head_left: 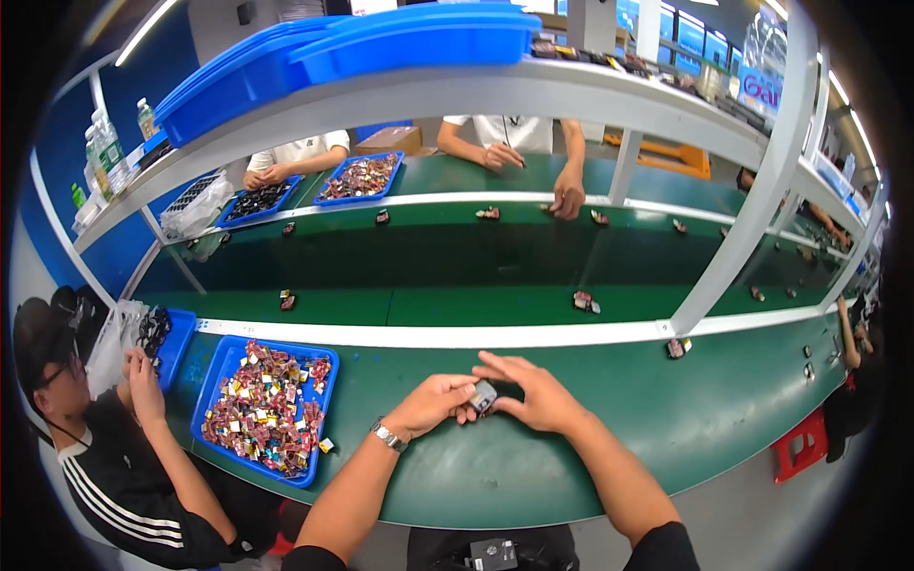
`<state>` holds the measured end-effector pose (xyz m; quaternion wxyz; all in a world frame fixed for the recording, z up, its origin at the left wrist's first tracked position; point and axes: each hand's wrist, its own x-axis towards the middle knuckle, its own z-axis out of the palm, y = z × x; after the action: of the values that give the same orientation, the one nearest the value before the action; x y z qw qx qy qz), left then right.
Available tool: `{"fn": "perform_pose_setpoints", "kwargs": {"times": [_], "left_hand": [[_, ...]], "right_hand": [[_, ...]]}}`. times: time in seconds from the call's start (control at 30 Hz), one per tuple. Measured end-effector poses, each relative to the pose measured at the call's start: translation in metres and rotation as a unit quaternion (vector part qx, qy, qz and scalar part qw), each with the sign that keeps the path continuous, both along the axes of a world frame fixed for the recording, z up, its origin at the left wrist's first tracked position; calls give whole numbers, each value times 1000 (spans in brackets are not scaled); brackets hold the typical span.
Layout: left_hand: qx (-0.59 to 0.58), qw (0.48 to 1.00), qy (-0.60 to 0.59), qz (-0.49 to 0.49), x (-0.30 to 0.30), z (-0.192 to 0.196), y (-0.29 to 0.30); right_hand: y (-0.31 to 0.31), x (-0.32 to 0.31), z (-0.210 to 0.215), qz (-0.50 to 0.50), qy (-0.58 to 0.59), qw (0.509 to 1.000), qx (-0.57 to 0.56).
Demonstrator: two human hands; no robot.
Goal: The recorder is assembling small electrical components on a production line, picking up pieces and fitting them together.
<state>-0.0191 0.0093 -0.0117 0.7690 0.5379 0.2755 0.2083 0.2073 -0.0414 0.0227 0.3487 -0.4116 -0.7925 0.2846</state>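
Holding a small grey piece [484,398] in the left hand [433,404], over the worktop [457,490], between its near edge and the white rail [428,334].
Gripping with left fingers closed; holding the right hand [550,400] open, fingers spread, thumb just beside, impossible to judge whether touching. Best to pinch lightly by the sides, leave the top uncovered, steady low, clear of the blue tray [331,376].
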Motion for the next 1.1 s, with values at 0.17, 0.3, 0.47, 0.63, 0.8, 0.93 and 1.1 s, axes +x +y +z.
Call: {"fn": "perform_pose_setpoints", "kwargs": {"times": [0.17,0.3,0.47,0.63,0.8,0.93,1.1], "left_hand": [[-27,994,-51,88,5,10,-10],[-17,996,-54,75,4,8,-9],[-26,995,-56,73,3,7,-10],[-23,996,-55,70,6,3,-11],[-35,994,-73,67,7,0,-11],[-4,994,-100,43,8,1,-12],[17,994,-102,37,8,3,-11]], "right_hand": [[0,3,-1,-11,-2,996,92],[0,1,-8,-15,-23,991,128],[-2,-3,-7,-17,-49,990,130],[0,-7,-12,-10,-36,990,133],[0,-9,-17,-37,-34,991,128],[-1,-12,-17,-58,-26,992,106],[-3,-12,-16,-62,-16,995,81]]}}
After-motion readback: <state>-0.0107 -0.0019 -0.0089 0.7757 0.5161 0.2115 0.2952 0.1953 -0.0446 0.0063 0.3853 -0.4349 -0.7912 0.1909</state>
